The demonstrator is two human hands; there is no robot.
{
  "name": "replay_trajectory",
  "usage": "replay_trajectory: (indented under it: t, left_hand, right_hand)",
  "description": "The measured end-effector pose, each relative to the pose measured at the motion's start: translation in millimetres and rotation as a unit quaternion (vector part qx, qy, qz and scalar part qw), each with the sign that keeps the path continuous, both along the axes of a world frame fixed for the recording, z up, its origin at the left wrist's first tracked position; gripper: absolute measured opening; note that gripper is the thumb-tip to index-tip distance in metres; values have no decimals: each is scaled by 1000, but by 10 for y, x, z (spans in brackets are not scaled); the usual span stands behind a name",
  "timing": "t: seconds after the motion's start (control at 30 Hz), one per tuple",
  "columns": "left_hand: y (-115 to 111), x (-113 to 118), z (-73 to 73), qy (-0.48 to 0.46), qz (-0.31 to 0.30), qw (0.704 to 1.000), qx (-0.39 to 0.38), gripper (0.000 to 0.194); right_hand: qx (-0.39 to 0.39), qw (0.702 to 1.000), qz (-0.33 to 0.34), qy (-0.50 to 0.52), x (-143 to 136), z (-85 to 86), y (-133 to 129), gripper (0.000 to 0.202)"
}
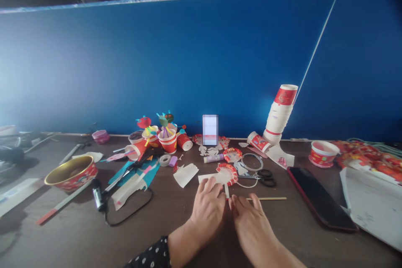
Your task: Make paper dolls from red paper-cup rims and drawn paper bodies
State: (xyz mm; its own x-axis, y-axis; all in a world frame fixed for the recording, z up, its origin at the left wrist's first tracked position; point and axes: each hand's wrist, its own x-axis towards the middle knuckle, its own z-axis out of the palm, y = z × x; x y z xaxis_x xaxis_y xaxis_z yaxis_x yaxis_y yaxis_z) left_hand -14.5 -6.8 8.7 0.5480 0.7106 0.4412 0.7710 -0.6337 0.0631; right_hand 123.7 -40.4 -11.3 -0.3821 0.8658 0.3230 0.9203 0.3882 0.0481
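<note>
Low over the tabletop, my left hand point(209, 205) and my right hand point(251, 222) are close together with bent fingers. A narrow white paper strip point(226, 190) with a red end runs down between them, and the fingertips of both pinch about its lower end. How the fingertips meet is partly hidden. Just beyond is a red-and-white scalloped paper piece point(228, 172), with a white paper piece point(207, 177) beside it behind my left fingers. A thin wooden stick point(270, 198) extends rightward from behind my right fingers.
Black-handled scissors point(267, 178), a glue stick point(213, 158) and a tape roll point(165, 160) lie beyond. A phone point(320, 197) is at right, below a tall leaning cup stack point(279, 115). At left are a gold-lined bowl point(72, 172) and a cabled black device point(99, 196).
</note>
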Motion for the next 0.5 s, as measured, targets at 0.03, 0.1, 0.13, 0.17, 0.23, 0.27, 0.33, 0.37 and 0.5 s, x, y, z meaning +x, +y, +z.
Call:
replay_trajectory:
  t: [0.03, 0.1, 0.13, 0.17, 0.23, 0.27, 0.33, 0.37, 0.5]
  left_hand:
    - [7, 3, -17, 0, -12, 1000, -4, 21]
    - [19, 18, -73, 15, -29, 999, -23, 21]
    - [21, 28, -104, 24, -30, 999, -30, 20]
    - [21, 37, -131, 30, -28, 999, -34, 19]
    - [13, 53, -166, 37, -22, 999, -32, 17]
    - [6, 57, -172, 38, -20, 999, -30, 17]
    - [-6, 60, -163, 39, -21, 999, -30, 17]
    - [-9, 58, -153, 40, -21, 998, -32, 17]
    - [2, 42, -107, 51, -24, 997, -44, 17]
  right_hand:
    - [-2, 1000, -3, 0, -4, -4, -2, 35]
    - [-13, 1000, -8, -3, -12, -3, 1, 33]
    - [-20, 1000, -12, -5, -16, 3, 4, 32]
    - [-27, 999, -17, -8, -20, 11, 9, 32]
    - [-39, 999, -24, -12, -28, 34, 19, 32]
    - [-45, 999, -27, -13, -32, 49, 24, 32]
    - [-60, 998, -29, -17, -41, 82, 32, 32]
    - [-67, 997, -30, -18, -45, 99, 35, 32]
    - [-86, 996, -26, -14, -54, 145, 37, 31]
